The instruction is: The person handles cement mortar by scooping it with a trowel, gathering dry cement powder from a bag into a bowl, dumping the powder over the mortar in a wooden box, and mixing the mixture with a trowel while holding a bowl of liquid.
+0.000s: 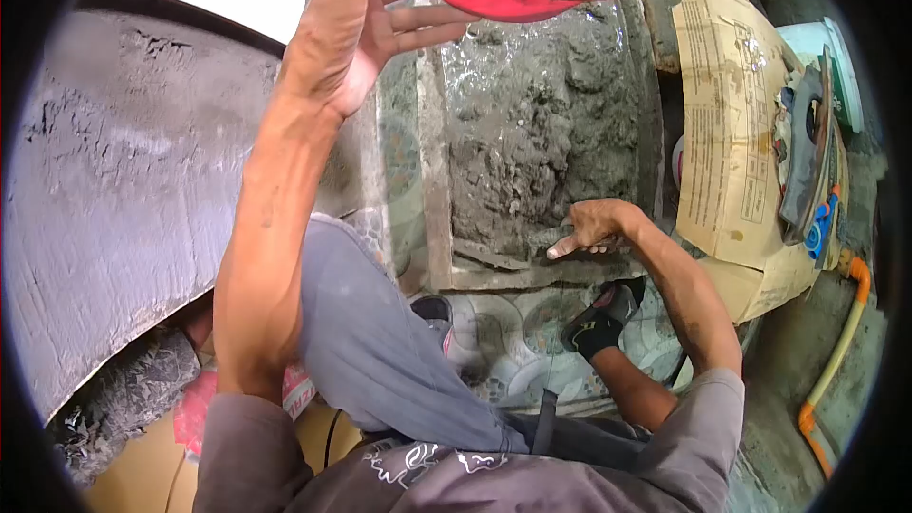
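My left hand is raised at the top, its fingers spread against the side of a red basin. The basin tilts toward me and has grey, wet residue inside; its far side is cut off by the frame. Below it, wet grey mortar fills a shallow wood-edged tray. My right hand is closed at the tray's near end, low over the mortar. A mortar-coated grey piece shows beside its thumb, but what the fingers grip is mostly hidden.
A cardboard sheet stands right of the tray, with tools and a pale bucket behind it. An orange-jointed pipe runs along the right. A grey plastered slab is on the left. Patterned tiles lie around my feet.
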### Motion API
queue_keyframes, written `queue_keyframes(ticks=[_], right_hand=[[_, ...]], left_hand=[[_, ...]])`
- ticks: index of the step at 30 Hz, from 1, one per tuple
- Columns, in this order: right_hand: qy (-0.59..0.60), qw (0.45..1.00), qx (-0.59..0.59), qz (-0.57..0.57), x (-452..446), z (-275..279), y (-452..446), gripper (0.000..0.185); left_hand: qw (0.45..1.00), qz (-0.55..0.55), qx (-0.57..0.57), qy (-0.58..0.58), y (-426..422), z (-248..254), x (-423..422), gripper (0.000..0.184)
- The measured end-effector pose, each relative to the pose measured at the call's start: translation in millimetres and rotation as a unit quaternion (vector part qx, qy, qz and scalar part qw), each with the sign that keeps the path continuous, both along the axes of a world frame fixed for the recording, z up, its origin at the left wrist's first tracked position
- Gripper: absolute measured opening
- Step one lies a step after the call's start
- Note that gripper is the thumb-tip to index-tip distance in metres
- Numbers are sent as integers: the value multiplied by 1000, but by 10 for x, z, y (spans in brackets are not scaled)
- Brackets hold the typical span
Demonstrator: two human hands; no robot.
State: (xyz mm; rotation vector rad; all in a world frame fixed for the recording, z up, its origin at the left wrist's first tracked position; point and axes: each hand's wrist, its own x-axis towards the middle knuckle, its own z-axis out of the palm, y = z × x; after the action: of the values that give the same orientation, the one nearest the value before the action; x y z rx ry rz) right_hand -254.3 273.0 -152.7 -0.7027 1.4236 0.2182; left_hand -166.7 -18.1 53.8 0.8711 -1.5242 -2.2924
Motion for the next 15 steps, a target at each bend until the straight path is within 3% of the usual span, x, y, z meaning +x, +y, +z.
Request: queue_keyframes(ticks=[2,3,5,6,9,10,12,15], right_hand=[[51,998,-12,40,37,14,-116,70],[105,987,-94,73,88,-61,-20,68],[210,935,-251,136,189,-242,257,62],[226,931,-243,150,206,-115,271,53],[325,867,-345,156,22,-278,503,50],[358,869,-296,168,-41,-281,450,47],[393,853,-305,156,-186,-318,367,47],[419,830,-343,133,-294,-313,271,48]], left_hand=[[1000,-6,-7,15,-31,-4,11,60],[1000,-9,-10,23,-46,-5,16,61],[1000,-7,-11,28,-42,5,26,63],[1000,-7,-8,27,-34,5,32,64],[998,-21,-24,47,-84,-25,41,66],[996,-38,-45,67,-100,-130,61,69],[994,-59,-58,73,-120,-204,89,77],[991,-59,-43,113,-92,-174,90,69]])
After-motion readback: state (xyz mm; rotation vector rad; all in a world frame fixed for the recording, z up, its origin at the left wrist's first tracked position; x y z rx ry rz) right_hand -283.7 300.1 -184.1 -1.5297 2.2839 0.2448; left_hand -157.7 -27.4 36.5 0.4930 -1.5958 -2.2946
